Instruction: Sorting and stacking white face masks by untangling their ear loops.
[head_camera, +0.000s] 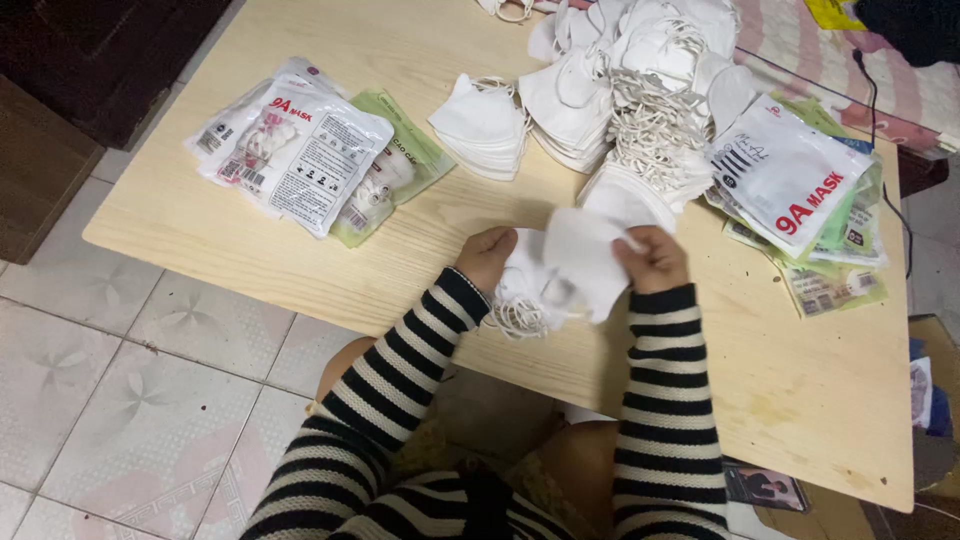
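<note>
Left hand (487, 257) curled shut on a small bunch of white face masks (560, 270), thumb side up, ear loops (515, 318) dangling in a tangle just below the wrist; right hand (655, 258) pinched onto the upper right corner of the same bunch, fingers folded over the fabric, masks stretched between the two hands and slightly blurred; both forearms in black-and-white striped sleeves (660, 400), reaching over the near edge of a pale wooden table (820, 400); just beyond the right hand, touching or nearly touching the held masks, a big heap of loose white masks (640, 110) with elastic loops spilling out; beyond the left hand, a neat little stack of folded masks (483, 125), set beside that heap; well off to the left of the left hand, filled mask packets (300, 150) lying overlapped, white ones on top, a green one beneath; to the right of the right hand, a fanned pile of flat packets (800, 190), white and green; below the table, tiled floor (120, 370).
</note>
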